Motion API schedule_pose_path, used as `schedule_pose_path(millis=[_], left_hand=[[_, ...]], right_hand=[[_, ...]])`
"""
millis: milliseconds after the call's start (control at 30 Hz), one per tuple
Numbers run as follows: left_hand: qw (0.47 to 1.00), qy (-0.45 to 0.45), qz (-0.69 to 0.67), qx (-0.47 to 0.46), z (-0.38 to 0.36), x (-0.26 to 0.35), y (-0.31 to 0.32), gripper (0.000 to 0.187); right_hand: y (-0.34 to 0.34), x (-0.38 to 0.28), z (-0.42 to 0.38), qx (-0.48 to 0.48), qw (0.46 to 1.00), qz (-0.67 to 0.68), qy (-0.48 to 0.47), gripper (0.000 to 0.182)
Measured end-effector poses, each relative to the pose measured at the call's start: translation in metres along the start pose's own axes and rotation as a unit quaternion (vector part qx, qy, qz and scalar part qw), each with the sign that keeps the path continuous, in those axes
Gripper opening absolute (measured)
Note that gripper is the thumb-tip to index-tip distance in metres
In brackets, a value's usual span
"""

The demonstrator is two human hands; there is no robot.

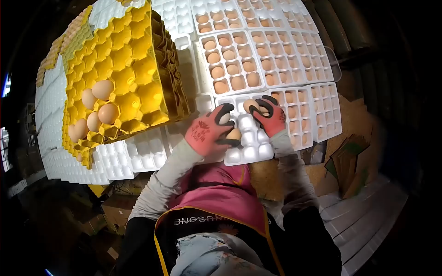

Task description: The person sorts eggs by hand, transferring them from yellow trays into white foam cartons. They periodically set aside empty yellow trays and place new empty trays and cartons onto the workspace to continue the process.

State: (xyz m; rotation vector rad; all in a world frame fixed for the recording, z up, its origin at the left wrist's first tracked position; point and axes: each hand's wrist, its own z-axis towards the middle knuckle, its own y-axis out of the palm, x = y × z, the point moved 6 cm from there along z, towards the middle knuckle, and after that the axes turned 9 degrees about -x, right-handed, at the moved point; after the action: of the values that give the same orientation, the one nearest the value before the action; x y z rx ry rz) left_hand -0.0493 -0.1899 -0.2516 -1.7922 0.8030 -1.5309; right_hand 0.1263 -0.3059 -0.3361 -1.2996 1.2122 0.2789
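My left hand (209, 131), in a red glove with black fingertips, is closed around eggs (234, 134) at the left side of a white foam tray (248, 158). A paler egg (224, 118) shows between its thumb and fingers. My right hand (270, 115), gloved the same way, grips brown eggs (251, 106) over the tray's upper right cells. The cells nearer my body hold nothing. To the left stands a stack of yellow egg flats (133, 83), with several brown eggs (108, 113) lying in the top flat's lower left part.
White foam trays filled with brown eggs (229, 55) cover the table's far and right sides. More white trays (145, 149) lie under and around the yellow stack. Farther left are other flats with eggs (76, 27). Flattened cardboard (347, 161) rests at the lower right.
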Motion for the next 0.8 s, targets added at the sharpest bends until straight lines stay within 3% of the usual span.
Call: schedule_pose_path(millis=[33,67,100,133,167,233,300,333,400,433,467,500,567,633,700,733,800], left_hand=[[0.998,-0.031,0.024,-0.044,0.016,-0.016,0.024,0.041],[0.998,-0.041,0.025,-0.047,0.026,-0.02,0.033,0.041],[0.987,-0.079,0.068,-0.126,0.035,-0.027,0.047,0.045],[0.966,-0.114,0.11,-0.206,0.04,-0.036,0.059,0.049],[0.964,-0.119,0.108,-0.212,0.043,-0.043,0.064,0.049],[0.967,-0.153,0.113,-0.172,0.043,-0.054,0.066,0.046],[0.972,-0.146,0.084,-0.162,0.052,-0.053,0.066,0.046],[0.991,-0.109,-0.059,-0.049,0.058,-0.042,0.06,0.045],[0.945,-0.043,-0.289,0.143,0.072,-0.022,0.053,0.043],[0.913,-0.062,-0.342,0.215,0.078,-0.017,0.072,0.042],[0.918,-0.035,-0.302,0.254,0.085,-0.018,0.1,0.04],[0.932,-0.015,-0.248,0.264,0.09,-0.016,0.121,0.044],[0.981,0.044,-0.018,0.186,0.094,-0.001,0.127,0.048],[0.969,0.119,0.065,0.209,0.085,0.023,0.097,0.05],[0.968,0.144,0.009,0.204,0.063,0.028,0.07,0.045],[0.963,0.158,-0.033,0.216,0.044,0.035,0.046,0.039],[0.947,0.192,-0.1,0.238,0.0,0.048,-0.007,0.032]], right_hand=[[0.009,0.001,0.002,0.019,0.987,-0.157,-0.004,0.052],[0.018,-0.002,0.006,-0.034,0.974,-0.222,0.033,0.055],[0.019,-0.005,0.009,-0.084,0.952,-0.285,0.069,0.058],[0.014,-0.004,0.008,-0.088,0.954,-0.279,0.068,0.058],[0.004,-0.012,0.003,-0.025,0.979,-0.201,-0.006,0.058],[-0.008,-0.003,-0.019,0.069,0.99,-0.044,-0.116,0.055],[0.009,0.02,-0.031,0.105,0.983,-0.063,-0.138,0.053],[0.021,0.024,-0.029,0.077,0.976,-0.144,-0.142,0.053],[0.013,0.034,-0.019,0.113,0.98,-0.08,-0.139,0.053],[-0.002,0.029,-0.012,0.152,0.978,-0.051,-0.133,0.051],[-0.018,0.019,0.009,0.16,0.975,0.007,-0.154,0.047],[-0.031,0.007,0.033,0.129,0.98,-0.023,-0.152,0.043],[-0.034,-0.015,0.078,0.066,0.958,-0.188,-0.206,0.035],[-0.009,-0.011,0.106,-0.019,0.903,-0.357,-0.239,0.024],[0.018,-0.005,0.116,-0.084,0.827,-0.502,-0.238,0.019],[0.02,-0.005,0.12,-0.099,0.821,-0.516,-0.223,0.019],[0.017,0.006,0.128,-0.08,0.87,-0.436,-0.215,0.021]])
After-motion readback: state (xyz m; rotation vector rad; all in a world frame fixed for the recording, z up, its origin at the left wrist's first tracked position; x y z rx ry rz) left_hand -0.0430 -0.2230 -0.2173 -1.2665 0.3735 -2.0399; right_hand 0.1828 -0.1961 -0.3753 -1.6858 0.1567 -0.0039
